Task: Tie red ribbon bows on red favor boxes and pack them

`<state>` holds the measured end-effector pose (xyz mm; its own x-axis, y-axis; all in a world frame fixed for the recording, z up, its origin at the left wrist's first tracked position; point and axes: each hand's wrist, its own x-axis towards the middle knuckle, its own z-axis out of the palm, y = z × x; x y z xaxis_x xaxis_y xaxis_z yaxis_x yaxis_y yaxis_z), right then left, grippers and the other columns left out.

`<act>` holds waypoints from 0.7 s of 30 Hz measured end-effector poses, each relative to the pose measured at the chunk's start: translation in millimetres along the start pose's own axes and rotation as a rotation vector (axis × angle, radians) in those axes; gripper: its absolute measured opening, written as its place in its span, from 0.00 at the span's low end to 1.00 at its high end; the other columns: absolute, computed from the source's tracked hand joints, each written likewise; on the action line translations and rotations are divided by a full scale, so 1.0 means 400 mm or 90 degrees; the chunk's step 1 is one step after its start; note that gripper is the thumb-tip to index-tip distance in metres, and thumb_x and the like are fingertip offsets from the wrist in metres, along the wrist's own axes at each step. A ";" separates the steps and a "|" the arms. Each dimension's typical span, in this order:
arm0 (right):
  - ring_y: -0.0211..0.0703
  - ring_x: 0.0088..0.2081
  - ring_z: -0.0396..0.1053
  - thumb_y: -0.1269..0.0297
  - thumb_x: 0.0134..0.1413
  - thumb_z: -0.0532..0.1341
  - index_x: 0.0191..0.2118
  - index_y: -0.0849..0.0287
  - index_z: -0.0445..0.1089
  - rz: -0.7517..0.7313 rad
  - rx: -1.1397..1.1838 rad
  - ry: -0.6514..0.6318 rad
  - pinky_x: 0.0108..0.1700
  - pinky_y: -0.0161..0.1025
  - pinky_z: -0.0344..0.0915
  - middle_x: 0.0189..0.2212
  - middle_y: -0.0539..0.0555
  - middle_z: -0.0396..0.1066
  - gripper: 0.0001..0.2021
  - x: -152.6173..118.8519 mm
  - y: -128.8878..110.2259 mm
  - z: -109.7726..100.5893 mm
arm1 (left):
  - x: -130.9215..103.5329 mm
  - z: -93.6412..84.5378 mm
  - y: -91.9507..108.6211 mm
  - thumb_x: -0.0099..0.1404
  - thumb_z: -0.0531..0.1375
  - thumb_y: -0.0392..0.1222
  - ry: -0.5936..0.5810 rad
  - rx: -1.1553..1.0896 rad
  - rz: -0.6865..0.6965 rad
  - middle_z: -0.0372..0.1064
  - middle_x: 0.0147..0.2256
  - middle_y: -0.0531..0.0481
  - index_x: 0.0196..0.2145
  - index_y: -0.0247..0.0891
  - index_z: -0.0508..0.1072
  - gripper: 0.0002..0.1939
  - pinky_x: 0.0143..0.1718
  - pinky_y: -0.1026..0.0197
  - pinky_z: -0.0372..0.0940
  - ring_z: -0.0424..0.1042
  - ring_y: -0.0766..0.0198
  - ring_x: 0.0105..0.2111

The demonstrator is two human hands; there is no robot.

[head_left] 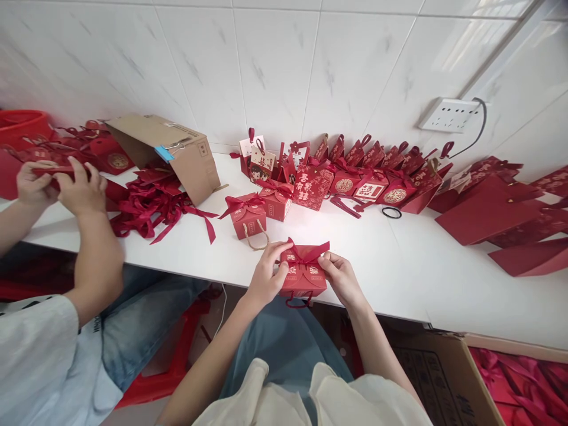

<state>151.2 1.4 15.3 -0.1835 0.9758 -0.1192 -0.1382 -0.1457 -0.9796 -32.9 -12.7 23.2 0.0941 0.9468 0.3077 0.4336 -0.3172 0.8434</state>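
A red gift box [304, 281] with gold lettering and a dark red cord handle sits at the table's front edge, between my two hands. A red ribbon [306, 253] is tied in a bow on its top. My left hand [271, 267] has its thumb and fingers closed on the ribbon at the box's left side. At the right, my right hand [339, 275] pinches the ribbon's other end by the box's corner. Just beyond stand two similar bowed boxes, the nearer gift box [248, 223] with a beige rope handle.
A person at the left handles a red item near a pile of ribbons [155, 207]. Behind it lies an open cardboard box [177, 154]. Decorated red boxes [373, 183] line the wall, with bags [479, 207] at right. A carton [477, 378] of red pieces stands below.
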 end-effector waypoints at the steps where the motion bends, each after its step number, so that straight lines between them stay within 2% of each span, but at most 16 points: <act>1: 0.32 0.21 0.47 0.46 0.45 0.63 0.20 0.58 0.53 0.000 0.000 0.001 0.25 0.33 0.47 0.17 0.45 0.51 0.23 -0.001 -0.001 0.001 | -0.002 0.001 -0.001 0.62 0.49 0.35 0.005 -0.004 0.001 0.63 0.50 0.45 0.51 0.41 0.66 0.19 0.53 0.54 0.61 0.62 0.58 0.53; 3: 0.32 0.21 0.47 0.46 0.45 0.63 0.20 0.58 0.54 0.002 -0.012 0.005 0.24 0.33 0.47 0.17 0.45 0.52 0.23 -0.003 -0.006 0.002 | -0.009 0.004 0.000 0.62 0.50 0.37 0.028 -0.026 -0.012 0.60 0.52 0.44 0.52 0.43 0.63 0.20 0.50 0.55 0.63 0.61 0.58 0.53; 5: 0.33 0.21 0.48 0.45 0.45 0.63 0.20 0.58 0.54 0.005 -0.032 0.011 0.24 0.33 0.48 0.17 0.45 0.52 0.23 -0.007 -0.013 0.004 | -0.017 0.005 0.004 0.61 0.54 0.40 0.091 -0.053 -0.063 0.59 0.52 0.43 0.52 0.42 0.60 0.21 0.45 0.58 0.65 0.62 0.58 0.52; 7: 0.33 0.21 0.48 0.44 0.45 0.62 0.20 0.58 0.54 0.004 -0.050 0.017 0.24 0.33 0.49 0.18 0.45 0.53 0.23 -0.011 -0.021 0.008 | -0.023 0.001 0.010 0.58 0.57 0.45 0.146 -0.060 -0.155 0.63 0.44 0.45 0.46 0.40 0.62 0.18 0.38 0.60 0.66 0.67 0.60 0.44; 9: 0.33 0.21 0.49 0.44 0.44 0.62 0.20 0.58 0.54 -0.001 -0.061 0.023 0.24 0.33 0.49 0.18 0.45 0.53 0.24 -0.013 -0.026 0.011 | -0.023 -0.005 0.015 0.58 0.57 0.50 0.115 -0.057 -0.229 0.63 0.31 0.52 0.33 0.39 0.63 0.12 0.32 0.62 0.62 0.66 0.64 0.32; 12: 0.33 0.21 0.49 0.44 0.45 0.62 0.20 0.58 0.55 0.002 -0.070 0.028 0.24 0.33 0.49 0.18 0.46 0.53 0.23 -0.014 -0.027 0.011 | -0.016 -0.013 0.015 0.61 0.54 0.52 0.004 -0.096 -0.239 0.55 0.20 0.57 0.21 0.38 0.58 0.18 0.27 0.65 0.56 0.58 0.68 0.23; 18: 0.32 0.21 0.47 0.47 0.46 0.63 0.19 0.58 0.54 0.022 0.017 -0.016 0.24 0.33 0.46 0.17 0.45 0.51 0.23 -0.009 -0.016 -0.002 | -0.002 -0.007 -0.010 0.60 0.54 0.52 -0.038 -0.270 -0.210 0.48 0.20 0.58 0.20 0.38 0.54 0.18 0.25 0.66 0.51 0.51 0.70 0.22; 21: 0.31 0.22 0.45 0.49 0.46 0.64 0.19 0.59 0.54 0.029 0.065 -0.026 0.25 0.33 0.44 0.18 0.44 0.50 0.22 -0.005 -0.013 -0.004 | 0.000 -0.002 -0.020 0.59 0.53 0.52 -0.043 -0.294 -0.205 0.47 0.20 0.58 0.20 0.39 0.53 0.18 0.24 0.66 0.50 0.49 0.71 0.22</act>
<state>154.0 0.3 20.5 -0.2317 0.9604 -0.1550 -0.2269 -0.2083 -0.9514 -37.0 -10.1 17.0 0.0860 0.9962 -0.0134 0.0138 0.0123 0.9998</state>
